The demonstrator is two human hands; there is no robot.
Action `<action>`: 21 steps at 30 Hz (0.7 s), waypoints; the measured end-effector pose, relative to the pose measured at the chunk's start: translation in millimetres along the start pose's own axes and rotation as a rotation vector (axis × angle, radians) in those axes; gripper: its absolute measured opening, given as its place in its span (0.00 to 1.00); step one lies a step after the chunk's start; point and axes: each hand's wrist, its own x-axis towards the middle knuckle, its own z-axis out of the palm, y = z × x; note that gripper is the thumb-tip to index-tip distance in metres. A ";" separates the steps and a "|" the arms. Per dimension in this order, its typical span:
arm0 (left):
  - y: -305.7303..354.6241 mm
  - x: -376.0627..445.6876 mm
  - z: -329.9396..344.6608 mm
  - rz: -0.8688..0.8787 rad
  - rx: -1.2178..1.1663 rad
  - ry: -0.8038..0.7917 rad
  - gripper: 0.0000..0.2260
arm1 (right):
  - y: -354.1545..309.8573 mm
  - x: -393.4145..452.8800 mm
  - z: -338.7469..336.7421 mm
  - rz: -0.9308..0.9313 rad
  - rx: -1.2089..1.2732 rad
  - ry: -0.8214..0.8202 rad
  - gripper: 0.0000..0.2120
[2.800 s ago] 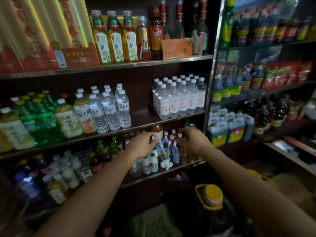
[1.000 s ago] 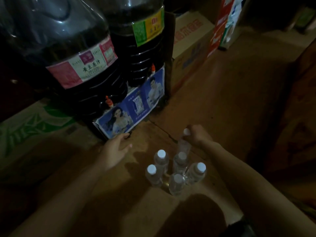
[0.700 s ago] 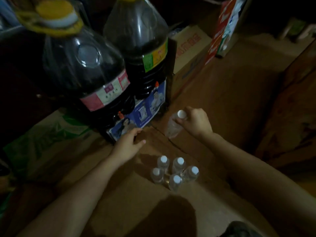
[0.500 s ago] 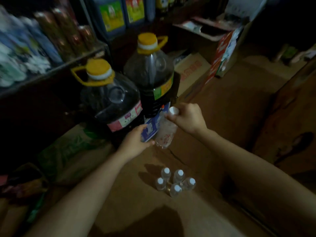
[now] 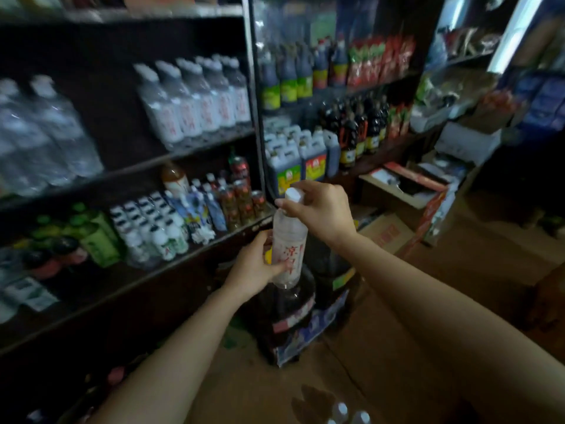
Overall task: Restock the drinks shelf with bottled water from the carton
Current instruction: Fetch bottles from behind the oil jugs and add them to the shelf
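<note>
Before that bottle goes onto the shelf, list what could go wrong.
1. The right hand only pinches the water bottle near its cap; if the left hand lets go, it may slip.
2. The matching row stands packed, so pushing one in could topple neighbours.

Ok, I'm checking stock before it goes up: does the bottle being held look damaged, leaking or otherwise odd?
Nothing stands out. The water bottle is upright, its white cap on; the right hand pinches its neck and the left hand grips its body. The picture is blurred, so small dents or drips could not be told.
</note>
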 end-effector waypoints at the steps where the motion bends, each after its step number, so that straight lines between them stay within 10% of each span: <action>1: 4.1 4.6 -16.6 0.002 -0.019 0.011 0.29 | -14.5 12.3 4.4 -0.018 0.014 -0.001 0.25; 21: -73.0 141.1 -233.5 -0.106 0.020 0.321 0.28 | -133.3 235.6 178.4 -0.241 0.076 -0.316 0.19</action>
